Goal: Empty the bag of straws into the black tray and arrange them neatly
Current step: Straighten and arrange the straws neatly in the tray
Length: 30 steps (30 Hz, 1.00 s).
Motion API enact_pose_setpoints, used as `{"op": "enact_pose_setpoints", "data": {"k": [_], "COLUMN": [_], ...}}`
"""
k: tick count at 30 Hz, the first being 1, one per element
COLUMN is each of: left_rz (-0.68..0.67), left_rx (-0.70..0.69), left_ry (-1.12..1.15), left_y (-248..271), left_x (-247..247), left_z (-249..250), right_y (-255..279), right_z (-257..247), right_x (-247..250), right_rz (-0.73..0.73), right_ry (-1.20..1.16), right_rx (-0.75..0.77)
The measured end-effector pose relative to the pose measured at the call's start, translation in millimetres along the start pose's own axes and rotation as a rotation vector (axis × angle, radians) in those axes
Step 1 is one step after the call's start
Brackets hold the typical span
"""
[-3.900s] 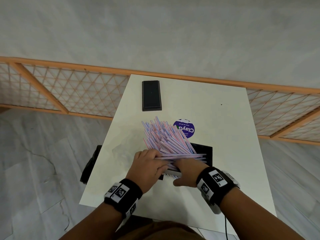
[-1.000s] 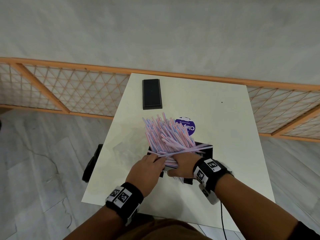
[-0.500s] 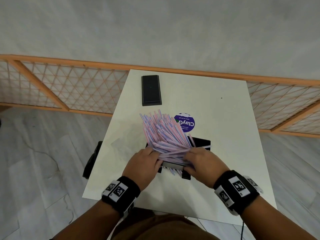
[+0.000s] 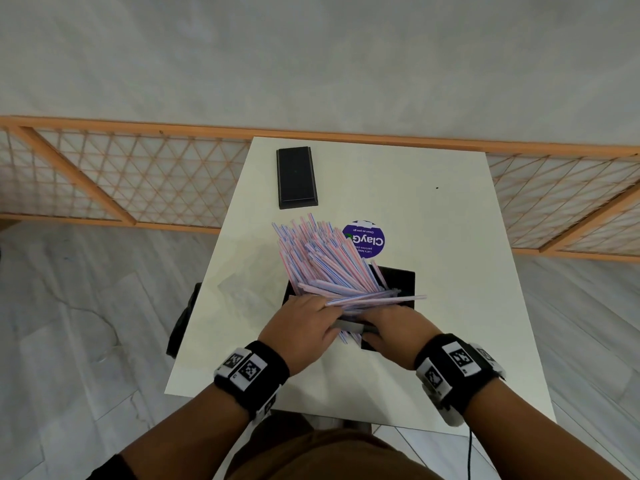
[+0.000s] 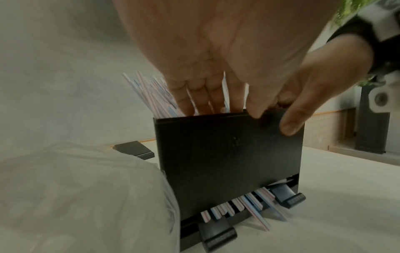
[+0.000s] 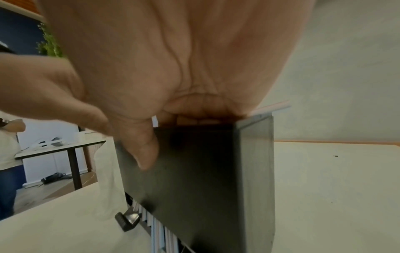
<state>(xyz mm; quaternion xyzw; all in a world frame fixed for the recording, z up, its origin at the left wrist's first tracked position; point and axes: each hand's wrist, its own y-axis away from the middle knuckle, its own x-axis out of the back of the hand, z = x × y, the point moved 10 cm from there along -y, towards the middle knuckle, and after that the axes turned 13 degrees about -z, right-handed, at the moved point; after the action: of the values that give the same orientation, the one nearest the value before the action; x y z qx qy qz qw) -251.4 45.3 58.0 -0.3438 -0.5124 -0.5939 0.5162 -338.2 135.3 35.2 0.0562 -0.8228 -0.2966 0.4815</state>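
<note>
The black tray (image 4: 398, 278) stands upright as a tall box on the white table (image 4: 450, 341). A thick bunch of pink and blue striped straws (image 4: 318, 258) sticks out of its top and leans far-left. A few straws lie crosswise over the near rim. My left hand (image 4: 318, 306) reaches its straight fingers (image 5: 205, 99) down among the straws, thumb on the rim. My right hand (image 4: 384, 317) curls its fingers over the near rim, its thumb (image 6: 147, 145) on the tray's front wall (image 6: 205, 179). Straw ends (image 5: 242, 205) poke out of the bottom slot.
The empty clear bag (image 5: 75, 188) lies left of the tray. A flat black lid (image 4: 296, 176) and a purple round sticker (image 4: 365, 239) are further back. An orange lattice fence (image 4: 104, 174) runs behind the table. A person (image 6: 8, 154) stands by another table.
My right hand has come off the top of the straws and drawn back to the tray's near rim. The left hand and the leaning bunch have hardly moved.
</note>
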Motion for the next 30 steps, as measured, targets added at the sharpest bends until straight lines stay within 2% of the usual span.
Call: {"op": "enact_pose_setpoints", "data": {"k": [5,10,16,18,20,22,24,26,28,30], "left_rz": [-0.125,-0.156,-0.200,-0.173,-0.087,0.006,0.052,0.042,0.009,-0.016], "left_rx": [0.093,0.125,0.117,0.099,0.097,0.075,0.051,0.073,0.099,0.108], "left_ry": [0.024,0.127,0.372,0.339,0.275,0.168,0.078,0.039,0.042,0.045], "left_y": [-14,-13,-20,-18,-14,-7,-3,-4,-8,-12], "left_x": [-13,-16,-8,-3,7,19,23,20,13,10], "left_z": [-14,-15,-12,-9,-9,-6,-3,-7,-10,-10], "right_y": [29,32,34,49,63,65,47,21,1,-9], "right_z": [7,14,32,26,15,10,15,26,32,27], "right_x": [20,14,31,42,43,29,-12,-68,-116,-137], "right_rz": [0.235,0.310,0.455,0.550,0.612,0.566,0.358,0.116,-0.054,-0.091], "right_ry": [0.032,0.122,0.070,0.033,-0.031,-0.193,-0.395,-0.687,-1.166,-1.698], "right_rx": [0.062,0.098,-0.006,0.002,0.049,0.075,0.008,-0.116,-0.241,-0.317]}}
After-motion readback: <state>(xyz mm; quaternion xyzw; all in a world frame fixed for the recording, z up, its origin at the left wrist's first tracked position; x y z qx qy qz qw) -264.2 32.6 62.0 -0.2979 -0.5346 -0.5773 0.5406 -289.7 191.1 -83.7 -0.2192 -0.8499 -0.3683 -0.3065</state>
